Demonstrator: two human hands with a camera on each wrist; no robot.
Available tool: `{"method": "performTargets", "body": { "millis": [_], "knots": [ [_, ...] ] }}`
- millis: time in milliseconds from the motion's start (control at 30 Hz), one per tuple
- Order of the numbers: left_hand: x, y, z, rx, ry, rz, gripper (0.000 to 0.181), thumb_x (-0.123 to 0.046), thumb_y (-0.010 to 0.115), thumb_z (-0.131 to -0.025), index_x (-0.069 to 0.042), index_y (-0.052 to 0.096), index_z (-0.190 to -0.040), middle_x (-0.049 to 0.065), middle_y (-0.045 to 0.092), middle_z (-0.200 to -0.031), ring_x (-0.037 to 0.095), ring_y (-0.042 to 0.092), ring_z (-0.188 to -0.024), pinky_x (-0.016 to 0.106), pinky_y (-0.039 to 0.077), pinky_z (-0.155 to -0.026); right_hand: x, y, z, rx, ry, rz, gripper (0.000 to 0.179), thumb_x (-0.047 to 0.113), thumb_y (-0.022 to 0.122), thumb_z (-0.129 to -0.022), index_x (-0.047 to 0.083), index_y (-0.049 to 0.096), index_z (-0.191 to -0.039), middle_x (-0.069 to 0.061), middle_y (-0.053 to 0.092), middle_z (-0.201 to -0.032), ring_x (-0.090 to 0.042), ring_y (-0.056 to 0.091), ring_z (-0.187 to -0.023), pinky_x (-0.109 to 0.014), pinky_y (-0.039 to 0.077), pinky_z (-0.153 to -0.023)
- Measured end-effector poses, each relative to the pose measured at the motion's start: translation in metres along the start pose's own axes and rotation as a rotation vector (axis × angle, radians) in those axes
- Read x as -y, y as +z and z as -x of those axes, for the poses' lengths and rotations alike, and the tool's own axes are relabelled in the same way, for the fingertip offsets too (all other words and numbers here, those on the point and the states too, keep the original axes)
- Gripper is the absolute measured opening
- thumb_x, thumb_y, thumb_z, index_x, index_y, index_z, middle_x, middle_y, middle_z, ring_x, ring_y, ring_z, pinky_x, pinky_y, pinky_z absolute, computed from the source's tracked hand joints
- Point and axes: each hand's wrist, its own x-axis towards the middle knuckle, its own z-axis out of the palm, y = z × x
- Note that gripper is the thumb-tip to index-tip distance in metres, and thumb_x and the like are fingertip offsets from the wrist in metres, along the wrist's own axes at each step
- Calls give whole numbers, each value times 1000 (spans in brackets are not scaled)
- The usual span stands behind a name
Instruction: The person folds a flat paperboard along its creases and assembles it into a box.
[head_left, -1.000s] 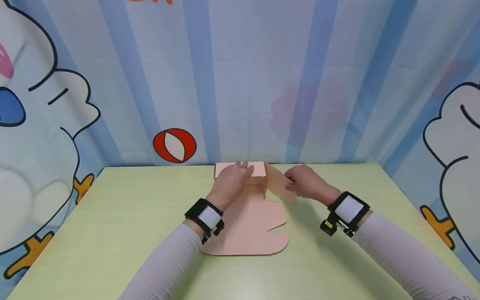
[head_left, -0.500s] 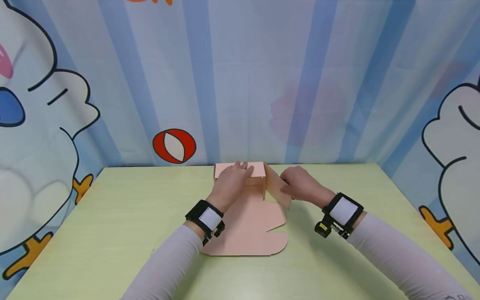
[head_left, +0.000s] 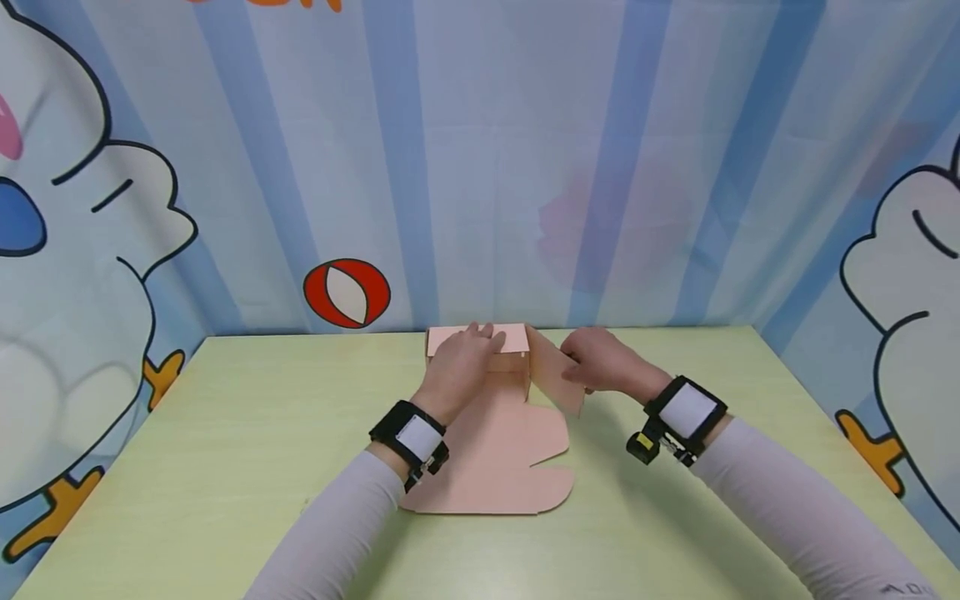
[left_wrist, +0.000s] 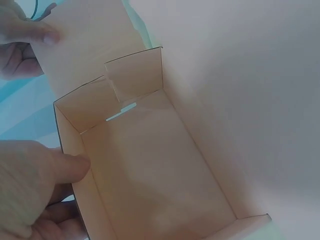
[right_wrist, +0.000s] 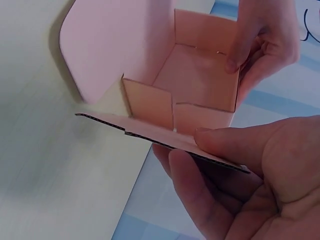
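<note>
- Cardboard box [head_left: 516,339], partly folded, sits at the far edge of a pale table [head_left: 225,433], its broad pink panel [head_left: 495,458] lying flat toward the person;
- left hand [head_left: 461,362] grips the box wall opposite that panel, thumb inside, fingers outside;
- right hand [head_left: 611,364] pinches a side flap [head_left: 552,379], held slanting out from the box's right end;
- blue-striped curtain [head_left: 487,183] hangs behind the table.

We have the cardboard box [head_left: 515,339] at the back of the tabletop [head_left: 300,433], before the curtain [head_left: 487,167].
Toward us spreads its lid panel [head_left: 498,454]; our left hand [head_left: 461,367] is on the box, our right hand [head_left: 607,362] on its right-side flap [head_left: 551,375].
</note>
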Motion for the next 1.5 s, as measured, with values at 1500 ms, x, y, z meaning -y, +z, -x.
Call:
{"method": "performTargets", "body": {
  "millis": [1500],
  "knots": [
    [1, -3, 6, 8, 0, 43, 24, 0, 61, -94, -14, 70, -113, 9, 72, -106, 24, 70, -92, 32, 60, -83, 16, 48, -13, -229, 87, -94, 29, 33, 82, -79, 9, 70, -87, -1, 70, -76, -10, 62, -65, -25, 50, -61]
  ]
}}
